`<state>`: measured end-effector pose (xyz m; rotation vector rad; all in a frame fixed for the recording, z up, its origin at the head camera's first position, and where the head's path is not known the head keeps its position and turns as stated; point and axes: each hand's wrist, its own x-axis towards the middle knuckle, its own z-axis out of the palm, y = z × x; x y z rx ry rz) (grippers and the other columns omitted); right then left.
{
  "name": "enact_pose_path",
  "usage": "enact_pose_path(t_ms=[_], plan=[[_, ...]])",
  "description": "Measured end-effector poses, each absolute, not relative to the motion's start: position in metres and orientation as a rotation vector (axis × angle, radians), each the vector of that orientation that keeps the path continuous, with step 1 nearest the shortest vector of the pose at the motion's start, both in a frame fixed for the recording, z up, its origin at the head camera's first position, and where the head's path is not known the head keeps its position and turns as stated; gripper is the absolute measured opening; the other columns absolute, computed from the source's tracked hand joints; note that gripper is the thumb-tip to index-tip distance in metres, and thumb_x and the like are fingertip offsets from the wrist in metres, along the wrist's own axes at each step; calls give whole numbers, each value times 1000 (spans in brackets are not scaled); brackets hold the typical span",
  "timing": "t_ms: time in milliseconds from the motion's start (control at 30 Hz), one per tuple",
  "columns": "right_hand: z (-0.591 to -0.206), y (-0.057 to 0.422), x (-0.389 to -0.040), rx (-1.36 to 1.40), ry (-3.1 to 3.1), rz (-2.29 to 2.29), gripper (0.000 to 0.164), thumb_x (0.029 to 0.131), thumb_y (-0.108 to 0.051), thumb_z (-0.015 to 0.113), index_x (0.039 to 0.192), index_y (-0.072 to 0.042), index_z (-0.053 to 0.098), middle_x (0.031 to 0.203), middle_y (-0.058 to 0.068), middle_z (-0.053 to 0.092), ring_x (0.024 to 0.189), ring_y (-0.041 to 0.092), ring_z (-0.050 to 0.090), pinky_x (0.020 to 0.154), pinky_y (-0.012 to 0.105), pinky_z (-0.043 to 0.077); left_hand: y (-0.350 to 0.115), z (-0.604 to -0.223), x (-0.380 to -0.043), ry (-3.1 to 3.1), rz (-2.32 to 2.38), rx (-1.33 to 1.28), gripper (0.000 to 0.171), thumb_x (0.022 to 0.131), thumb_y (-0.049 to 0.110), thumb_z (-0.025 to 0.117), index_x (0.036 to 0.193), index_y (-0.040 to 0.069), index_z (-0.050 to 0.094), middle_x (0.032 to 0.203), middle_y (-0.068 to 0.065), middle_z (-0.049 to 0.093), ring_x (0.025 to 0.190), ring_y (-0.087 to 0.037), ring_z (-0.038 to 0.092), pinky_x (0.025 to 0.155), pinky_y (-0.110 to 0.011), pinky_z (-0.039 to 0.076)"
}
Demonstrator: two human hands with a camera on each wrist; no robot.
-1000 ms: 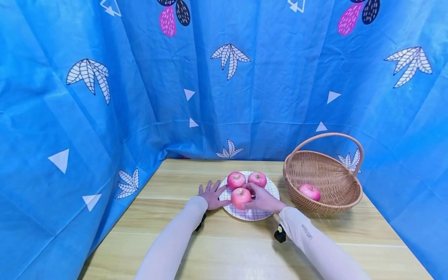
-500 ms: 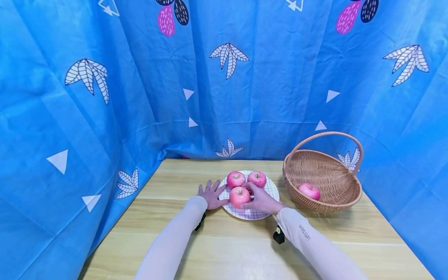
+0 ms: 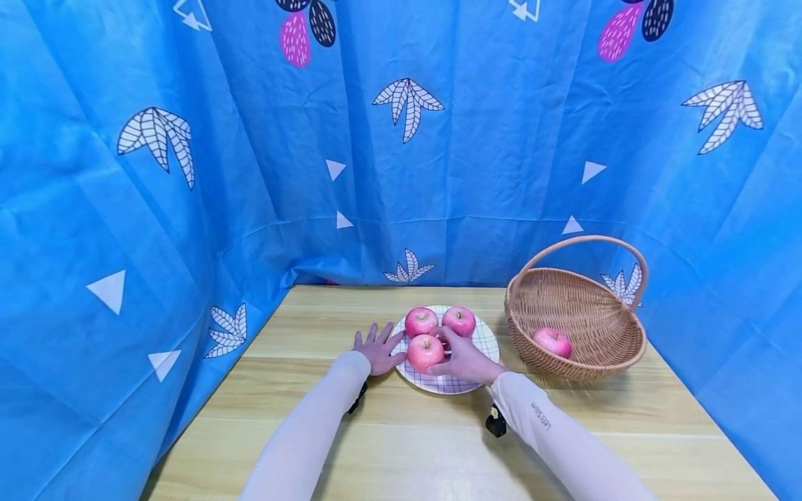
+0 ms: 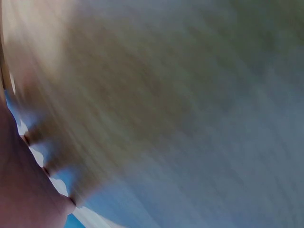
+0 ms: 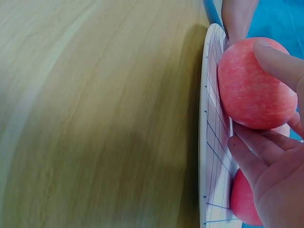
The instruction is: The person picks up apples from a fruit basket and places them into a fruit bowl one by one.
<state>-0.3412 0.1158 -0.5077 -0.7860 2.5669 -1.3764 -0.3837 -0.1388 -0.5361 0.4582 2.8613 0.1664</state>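
Observation:
My right hand (image 3: 465, 358) holds the front apple (image 3: 425, 353) on a white checked plate (image 3: 489, 344). In the right wrist view, the thumb lies over this pink-red apple (image 5: 251, 88) and curved fingers sit against its side. Two more apples, a back left apple (image 3: 420, 322) and a back right apple (image 3: 459, 321), rest on the plate behind it. My left hand (image 3: 378, 351) lies with spread fingers at the plate's left rim, its thumb close to the front apple. The left wrist view is mostly blurred table, with part of that hand (image 4: 28, 190) at its edge.
To the right of the plate stands a wicker basket (image 3: 579, 313) with a tall arched handle (image 3: 585, 239) and one apple (image 3: 552, 343) in it. A wooden table (image 3: 432, 445) carries everything. Blue patterned curtain (image 3: 426, 174) hangs behind and at both sides.
The front apple has shifted slightly left on the plate, and my right hand has moved along with it. My left hand stays at the rim.

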Motion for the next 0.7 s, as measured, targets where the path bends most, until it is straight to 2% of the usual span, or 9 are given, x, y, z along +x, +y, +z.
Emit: enact_pose_path(t_ms=[367, 600, 700], plan=[[-504, 113, -338, -783, 2573, -1365, 81, 80, -25, 87, 145, -8, 42, 135, 12, 59, 129, 28, 57, 108, 46, 47, -138, -530, -379, 2858, 153, 476, 70, 101, 67, 27, 162, 36, 16, 172, -1, 4, 156, -41, 0, 119, -69, 3], [-503, 115, -337, -795, 2523, -1394, 85, 81, -23, 87, 149, -6, 39, 135, 13, 59, 125, 29, 58, 100, 40, 54, -138, -528, -375, 2876, 149, 496, 71, 100, 68, 28, 162, 35, 19, 171, -1, 7, 155, -42, 3, 119, -70, 7], [-501, 118, -336, -818, 2522, -1395, 86, 81, -20, 87, 149, -4, 38, 134, 15, 58, 124, 31, 57, 99, 42, 54, -139, -523, -372, 2871, 133, 509, 71, 101, 67, 27, 162, 33, 18, 171, -2, 7, 155, -43, 4, 119, -70, 8]])
